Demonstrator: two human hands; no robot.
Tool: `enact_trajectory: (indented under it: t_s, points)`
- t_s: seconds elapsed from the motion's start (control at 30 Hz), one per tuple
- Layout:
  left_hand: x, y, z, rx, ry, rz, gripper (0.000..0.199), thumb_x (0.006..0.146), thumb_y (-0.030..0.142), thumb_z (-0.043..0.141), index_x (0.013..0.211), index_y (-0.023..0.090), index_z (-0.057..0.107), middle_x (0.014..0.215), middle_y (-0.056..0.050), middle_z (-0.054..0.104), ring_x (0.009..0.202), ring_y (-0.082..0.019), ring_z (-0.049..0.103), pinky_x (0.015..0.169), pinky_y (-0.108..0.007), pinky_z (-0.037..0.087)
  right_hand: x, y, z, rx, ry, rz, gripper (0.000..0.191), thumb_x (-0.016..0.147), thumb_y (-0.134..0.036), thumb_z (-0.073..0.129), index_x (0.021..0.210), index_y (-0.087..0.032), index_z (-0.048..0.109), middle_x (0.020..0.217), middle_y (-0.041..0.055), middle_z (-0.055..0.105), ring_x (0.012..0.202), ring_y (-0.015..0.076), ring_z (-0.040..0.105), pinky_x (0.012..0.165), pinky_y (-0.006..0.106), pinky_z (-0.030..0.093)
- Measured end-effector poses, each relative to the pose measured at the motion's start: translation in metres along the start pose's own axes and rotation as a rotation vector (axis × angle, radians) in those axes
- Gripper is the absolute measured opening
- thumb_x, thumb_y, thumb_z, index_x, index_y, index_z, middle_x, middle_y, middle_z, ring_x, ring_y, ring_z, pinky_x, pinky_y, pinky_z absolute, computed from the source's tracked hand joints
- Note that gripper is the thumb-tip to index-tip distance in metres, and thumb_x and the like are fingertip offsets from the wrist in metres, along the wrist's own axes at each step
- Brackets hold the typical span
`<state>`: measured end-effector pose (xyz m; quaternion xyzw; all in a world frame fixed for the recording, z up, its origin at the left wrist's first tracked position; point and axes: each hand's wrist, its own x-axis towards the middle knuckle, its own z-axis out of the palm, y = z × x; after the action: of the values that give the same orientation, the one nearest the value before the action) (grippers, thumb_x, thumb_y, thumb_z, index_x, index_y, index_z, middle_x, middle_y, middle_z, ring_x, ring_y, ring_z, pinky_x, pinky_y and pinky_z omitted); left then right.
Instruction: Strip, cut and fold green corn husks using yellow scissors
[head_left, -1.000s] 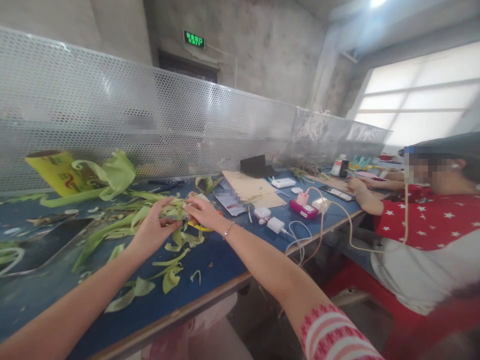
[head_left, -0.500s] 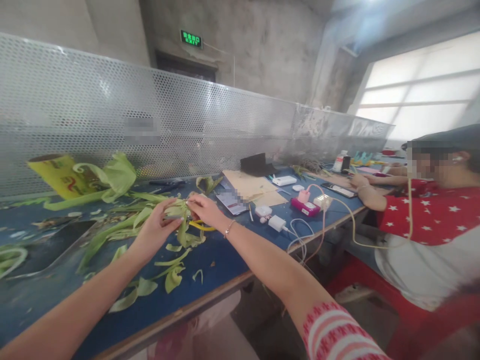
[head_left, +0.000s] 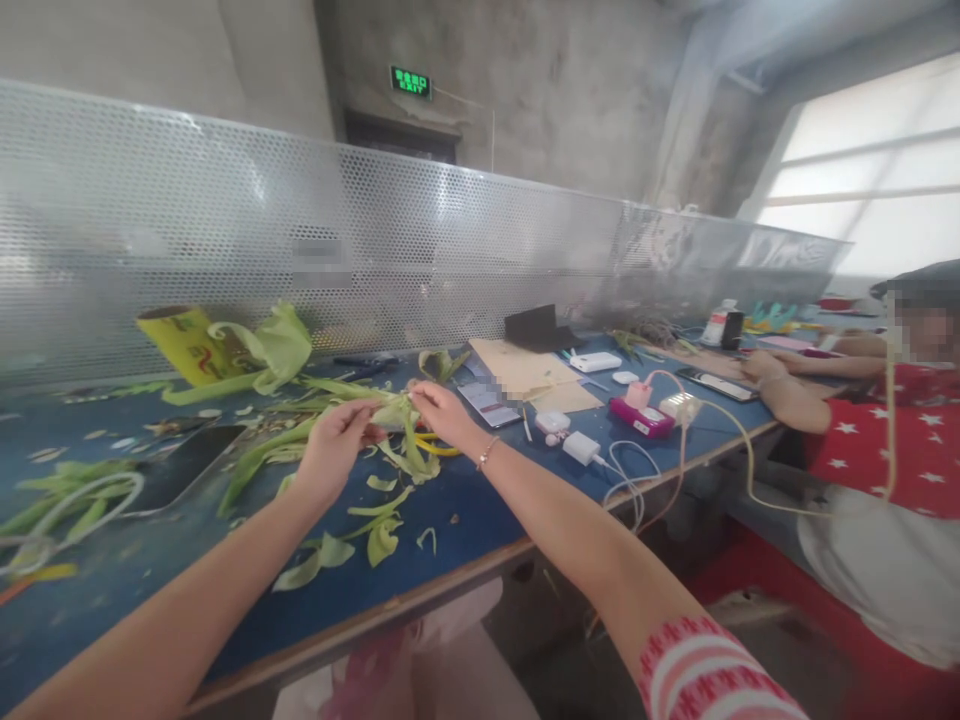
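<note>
Pale green leaf strips (head_left: 393, 413), which look like corn husk, stretch between my two hands over the blue table. My left hand (head_left: 339, 438) is closed, thumb and fingers pinching the near end of the strips. With fingertips together, my right hand (head_left: 444, 410) grips their other end; its fingers partly cover the spot. A curled leaf (head_left: 414, 460) hangs down below the right fingers. Just beneath that hand lies a yellow loop (head_left: 439, 447), partly hidden. Long green leaves (head_left: 255, 462) lie left of and behind my left hand, with loose scraps (head_left: 382, 540) nearer the table edge.
A yellow tube (head_left: 180, 345) leans by the perforated metal screen (head_left: 225, 220). A dark phone (head_left: 184, 468) lies at left, another phone (head_left: 487, 402) beyond my right hand. Chargers, cables and a magenta box (head_left: 641, 418) spread rightward. A co-worker in a red starred top (head_left: 855, 430) sits at right.
The view has swung left, so everything sits further right in it. My left hand has drawn its fingers together on the strips; my right hand keeps its pinch.
</note>
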<state>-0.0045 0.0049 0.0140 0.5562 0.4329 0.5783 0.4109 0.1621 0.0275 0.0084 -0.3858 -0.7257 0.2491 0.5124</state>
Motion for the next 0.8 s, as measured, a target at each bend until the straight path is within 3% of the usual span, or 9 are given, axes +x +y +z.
enact_trajectory:
  t_s: [0.13, 0.43, 0.8]
  points:
    - [0.003, -0.006, -0.002, -0.049, 0.028, 0.018, 0.028, 0.065, 0.037, 0.064, 0.084, 0.016, 0.062, 0.082, -0.004, 0.065, 0.058, -0.011, 0.057, 0.065, -0.030, 0.052, -0.004, -0.001, 0.001, 0.028, -0.013, 0.055, 0.016, 0.086, -0.034, 0.043, 0.080, -0.020, 0.050, 0.054, -0.0075, 0.041, 0.046, 0.0080, 0.041, 0.054, 0.022, 0.035]
    - [0.004, -0.002, -0.004, -0.088, 0.104, 0.009, 0.027, 0.066, 0.038, 0.064, 0.077, 0.014, 0.056, 0.073, -0.001, 0.061, 0.057, -0.009, 0.055, 0.064, -0.028, 0.051, -0.004, 0.005, -0.001, 0.038, -0.031, 0.053, 0.018, 0.086, -0.035, 0.041, 0.082, -0.021, 0.050, 0.051, -0.0070, 0.043, 0.046, 0.0093, 0.045, 0.052, 0.022, 0.038]
    - [0.006, 0.005, -0.010, -0.072, 0.141, 0.126, 0.022, 0.070, 0.035, 0.061, 0.078, 0.016, 0.053, 0.068, 0.001, 0.059, 0.056, -0.009, 0.055, 0.060, -0.025, 0.049, -0.007, 0.005, -0.001, -0.020, -0.063, 0.002, 0.016, 0.084, -0.036, 0.046, 0.085, -0.021, 0.053, 0.056, -0.0061, 0.047, 0.048, 0.0097, 0.047, 0.054, 0.023, 0.039]
